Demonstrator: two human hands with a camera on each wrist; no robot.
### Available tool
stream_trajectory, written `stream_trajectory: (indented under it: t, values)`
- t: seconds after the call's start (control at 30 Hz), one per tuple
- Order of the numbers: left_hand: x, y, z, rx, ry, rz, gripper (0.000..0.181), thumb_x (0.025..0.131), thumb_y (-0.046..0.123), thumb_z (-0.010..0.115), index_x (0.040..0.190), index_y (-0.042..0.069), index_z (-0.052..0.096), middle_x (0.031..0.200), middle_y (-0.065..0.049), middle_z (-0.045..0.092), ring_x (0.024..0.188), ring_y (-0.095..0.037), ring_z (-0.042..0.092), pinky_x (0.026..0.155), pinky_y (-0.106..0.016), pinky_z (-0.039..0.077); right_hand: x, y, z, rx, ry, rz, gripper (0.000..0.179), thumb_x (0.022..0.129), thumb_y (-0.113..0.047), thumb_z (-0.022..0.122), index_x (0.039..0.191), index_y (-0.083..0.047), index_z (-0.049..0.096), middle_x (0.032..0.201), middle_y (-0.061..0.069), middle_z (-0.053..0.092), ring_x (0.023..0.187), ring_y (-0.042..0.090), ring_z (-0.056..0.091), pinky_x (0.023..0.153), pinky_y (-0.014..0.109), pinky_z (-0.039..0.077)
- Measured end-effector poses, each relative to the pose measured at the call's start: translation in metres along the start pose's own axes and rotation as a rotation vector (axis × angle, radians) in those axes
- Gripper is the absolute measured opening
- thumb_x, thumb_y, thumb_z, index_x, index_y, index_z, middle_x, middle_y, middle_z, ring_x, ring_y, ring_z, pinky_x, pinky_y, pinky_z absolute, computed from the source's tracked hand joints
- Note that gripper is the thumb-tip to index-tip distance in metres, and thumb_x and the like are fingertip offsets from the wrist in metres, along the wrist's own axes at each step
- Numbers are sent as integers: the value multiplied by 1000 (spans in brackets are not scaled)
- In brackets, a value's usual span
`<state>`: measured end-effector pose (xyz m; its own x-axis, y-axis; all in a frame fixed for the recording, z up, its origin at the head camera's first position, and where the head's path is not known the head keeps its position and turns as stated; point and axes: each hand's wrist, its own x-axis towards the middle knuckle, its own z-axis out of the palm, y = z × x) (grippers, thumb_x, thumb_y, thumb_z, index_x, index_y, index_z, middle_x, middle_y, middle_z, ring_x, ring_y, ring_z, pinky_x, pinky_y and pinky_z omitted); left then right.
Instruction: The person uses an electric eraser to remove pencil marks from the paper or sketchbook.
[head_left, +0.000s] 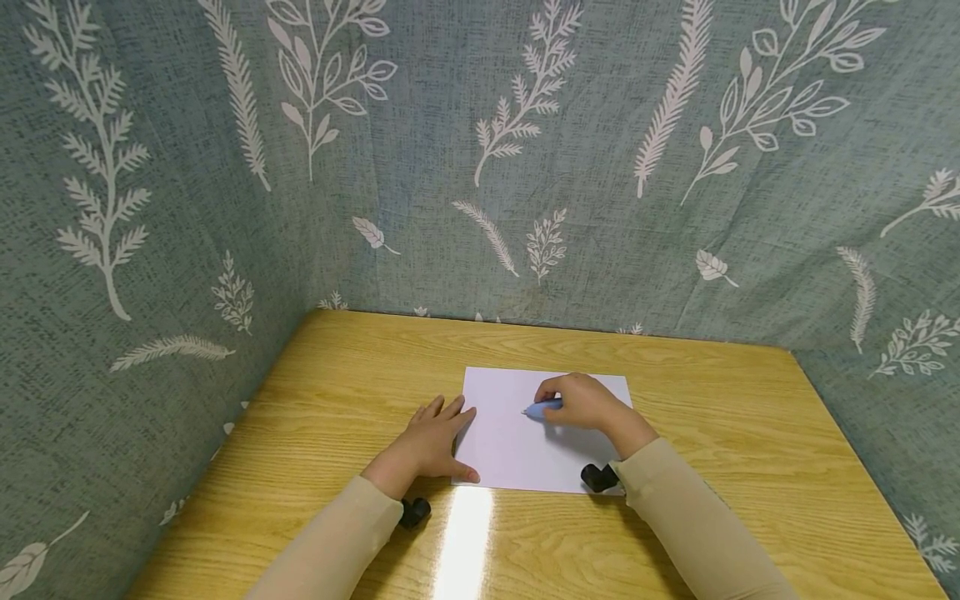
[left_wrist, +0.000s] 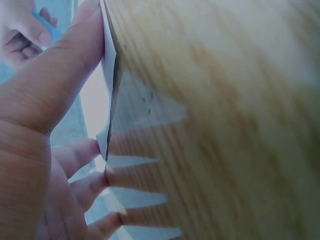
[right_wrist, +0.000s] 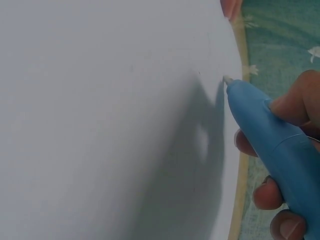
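Observation:
A white sheet of paper [head_left: 510,458] lies on the wooden table. My left hand [head_left: 431,446] rests on its left edge with fingers spread, the thumb near the lower left corner. In the left wrist view the paper edge [left_wrist: 110,65] lifts slightly off the table beside the thumb. Over the sheet, my right hand [head_left: 588,404] grips a thick light-blue electric eraser [head_left: 542,409]. Seen from the right wrist, the eraser [right_wrist: 265,125] slants down, its thin pale tip [right_wrist: 227,79] close over the paper, the thumb on its button. A few faint specks dot the sheet.
The wooden table [head_left: 360,350] reaches back to a blue-green cloth wall [head_left: 427,167] with white leaf prints, which also stands at both sides. Black wrist cameras [head_left: 598,477] sit under the sleeves. A bright light reflection [head_left: 461,542] crosses the table in front of the paper.

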<state>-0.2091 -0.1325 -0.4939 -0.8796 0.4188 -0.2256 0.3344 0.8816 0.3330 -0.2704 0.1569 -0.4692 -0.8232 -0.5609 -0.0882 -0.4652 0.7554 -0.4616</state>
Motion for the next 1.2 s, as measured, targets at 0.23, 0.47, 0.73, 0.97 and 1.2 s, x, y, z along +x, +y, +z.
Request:
stream_trajectory:
  t: [0.23, 0.47, 0.73, 0.97, 1.2]
  values:
    - [0, 0, 0, -2, -2, -2, 108, 70, 63, 82, 157, 18, 37, 165, -10, 21, 151, -43, 12, 119, -61, 14, 2, -1, 2, -12, 0, 2, 15, 89, -25, 74, 104, -27, 74, 97, -12, 67, 84, 10, 58, 79, 35, 48]
    - [-1, 0, 0, -14, -1, -4, 108, 70, 62, 82, 157, 18, 37, 165, -10, 21, 151, -42, 11, 119, -60, 13, 2, -2, 2, -10, 3, -2, 15, 89, -25, 74, 104, -26, 74, 98, -12, 67, 84, 9, 58, 79, 35, 48]
    - [-2, 1, -2, -13, -2, -2, 108, 70, 62, 82, 157, 18, 38, 165, -10, 21, 151, -43, 12, 119, -60, 14, -3, -1, -4, 6, 14, 29, 15, 89, -23, 74, 104, -26, 74, 99, -10, 67, 84, 11, 58, 79, 36, 49]
    - [-3, 2, -3, -17, -2, -2, 108, 70, 62, 82, 157, 17, 37, 165, -11, 21, 151, -43, 12, 119, -61, 13, -4, 0, -4, 10, -1, 25, 15, 89, -24, 74, 104, -26, 74, 97, -11, 67, 82, 10, 58, 78, 36, 48]
    - [-3, 2, -2, -17, -3, -1, 108, 70, 62, 82, 157, 17, 37, 165, -11, 21, 151, -43, 12, 119, -61, 13, -4, 1, -2, 2, 1, 22, 15, 89, -23, 75, 104, -26, 74, 97, -12, 67, 82, 10, 57, 78, 36, 48]
